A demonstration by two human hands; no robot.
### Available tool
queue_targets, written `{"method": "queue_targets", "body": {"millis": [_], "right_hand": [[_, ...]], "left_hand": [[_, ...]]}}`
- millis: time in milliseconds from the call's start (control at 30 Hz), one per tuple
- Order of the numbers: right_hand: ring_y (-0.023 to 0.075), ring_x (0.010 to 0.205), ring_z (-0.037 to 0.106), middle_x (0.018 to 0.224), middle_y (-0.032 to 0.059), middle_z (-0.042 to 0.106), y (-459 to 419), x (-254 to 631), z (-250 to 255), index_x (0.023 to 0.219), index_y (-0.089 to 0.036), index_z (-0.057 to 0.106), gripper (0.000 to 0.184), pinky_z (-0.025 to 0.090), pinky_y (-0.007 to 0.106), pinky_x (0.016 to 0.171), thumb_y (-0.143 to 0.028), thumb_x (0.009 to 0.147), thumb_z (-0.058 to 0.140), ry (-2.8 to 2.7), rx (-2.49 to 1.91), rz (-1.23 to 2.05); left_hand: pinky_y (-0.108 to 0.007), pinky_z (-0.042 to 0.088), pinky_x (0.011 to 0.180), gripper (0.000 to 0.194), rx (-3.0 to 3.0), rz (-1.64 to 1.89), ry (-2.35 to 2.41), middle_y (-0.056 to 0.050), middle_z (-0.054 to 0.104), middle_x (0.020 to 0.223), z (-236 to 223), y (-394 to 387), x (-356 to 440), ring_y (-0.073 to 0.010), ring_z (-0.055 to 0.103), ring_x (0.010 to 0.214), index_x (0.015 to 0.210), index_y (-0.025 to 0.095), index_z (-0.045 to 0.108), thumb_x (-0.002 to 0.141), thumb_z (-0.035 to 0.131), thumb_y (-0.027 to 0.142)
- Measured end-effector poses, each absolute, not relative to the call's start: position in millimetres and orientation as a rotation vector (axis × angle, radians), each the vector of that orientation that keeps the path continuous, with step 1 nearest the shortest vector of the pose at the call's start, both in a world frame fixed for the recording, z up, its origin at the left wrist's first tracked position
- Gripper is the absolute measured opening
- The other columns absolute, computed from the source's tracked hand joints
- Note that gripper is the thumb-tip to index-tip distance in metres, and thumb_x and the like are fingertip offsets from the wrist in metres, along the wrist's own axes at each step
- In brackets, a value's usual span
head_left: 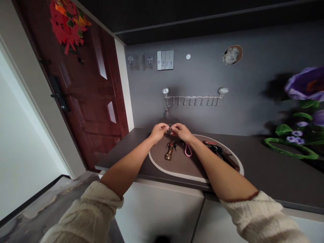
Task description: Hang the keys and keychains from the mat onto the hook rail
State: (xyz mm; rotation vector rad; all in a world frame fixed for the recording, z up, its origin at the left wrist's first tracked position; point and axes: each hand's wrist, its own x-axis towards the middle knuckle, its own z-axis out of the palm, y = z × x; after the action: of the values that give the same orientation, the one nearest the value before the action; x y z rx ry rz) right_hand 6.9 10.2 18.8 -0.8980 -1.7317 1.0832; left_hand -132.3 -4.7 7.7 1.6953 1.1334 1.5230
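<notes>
My left hand (pixel 160 131) and my right hand (pixel 181 131) meet above the far part of an oval brown mat (pixel 159 161) with a pale rim. Both are closed, fingertips pinching a small metal key ring (pixel 170 127) between them; keys seem to hang from it, partly hidden by my fingers. Below my hands on the mat lies a bunch of keys with a brown strap fob (pixel 169 154). Beside my right wrist is a pink loop strap (pixel 188 150). Further right, partly behind my right forearm, lie dark keys with a red piece (pixel 210 143).
On the grey wall a clear rail with several hooks (pixel 194 97) carries one small key set (pixel 167 111) at its left end. Labelled switches (pixel 165 60) and two clear hooks are above. Purple artificial flowers (pixel 307 84) stand right; a dark red door (pixel 93 111) is left.
</notes>
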Motion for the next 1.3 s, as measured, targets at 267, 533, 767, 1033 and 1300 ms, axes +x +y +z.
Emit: {"method": "queue_targets", "body": {"millis": [267,533,767,1033,1300], "right_hand": [[0.0068,0.055,0.044,0.062,-0.0025,0.049,10.6,7.4,19.3,0.072,-0.015,0.048,0.018,0.039,0.021,0.057,-0.033,0.068,0.051,-1.744,-0.856,0.941],[0.0094,0.063,0.045,0.067,-0.0009,0.05,16.5,8.9,25.1,0.071,-0.016,0.049,0.017,0.037,0.022,0.063,-0.033,0.069,0.046,-1.797,-0.85,0.638],[0.0093,0.067,0.048,0.07,-0.0007,0.05,24.3,3.5,41.5,0.073,-0.017,0.046,0.014,0.04,0.024,0.068,-0.03,0.07,0.045,-1.657,-0.797,0.723],[0.0072,0.06,0.055,0.07,-0.0027,0.048,32.6,-9.8,78.7,0.076,-0.019,0.041,0.004,0.044,0.023,0.058,-0.022,0.074,0.042,-1.344,-0.799,0.967],[0.0044,0.047,0.054,0.057,-0.004,0.047,52.0,-21.4,101.3,0.07,-0.015,0.043,0.008,0.048,0.019,0.049,-0.014,0.077,0.042,-1.158,-0.936,0.947]], "left_hand": [[-0.018,0.036,0.051,0.021,1.624,1.528,1.154,-0.001,0.056,0.065,11.1,-10.0,-128.7,-0.0067,0.047,0.056,0.078,0.013,0.057,0.069,0.053,0.031],[-0.019,0.036,0.051,0.023,1.564,1.606,1.119,-0.003,0.059,0.072,14.8,-11.3,-128.1,-0.0065,0.048,0.055,0.081,0.013,0.057,0.069,0.053,0.032],[-0.02,0.038,0.052,0.018,1.56,1.618,1.13,-0.003,0.058,0.067,11.3,-7.1,-130.4,-0.0067,0.048,0.054,0.074,0.012,0.056,0.068,0.053,0.029],[-0.019,0.037,0.051,0.014,1.563,1.564,1.148,-0.001,0.056,0.063,8.6,-5.8,-127.4,-0.0058,0.046,0.05,0.07,0.013,0.055,0.068,0.053,0.026],[-0.019,0.035,0.048,0.014,1.569,1.555,1.142,0.0,0.053,0.059,7.7,-5.9,-126.5,-0.005,0.044,0.047,0.07,0.012,0.055,0.068,0.053,0.026]]}}
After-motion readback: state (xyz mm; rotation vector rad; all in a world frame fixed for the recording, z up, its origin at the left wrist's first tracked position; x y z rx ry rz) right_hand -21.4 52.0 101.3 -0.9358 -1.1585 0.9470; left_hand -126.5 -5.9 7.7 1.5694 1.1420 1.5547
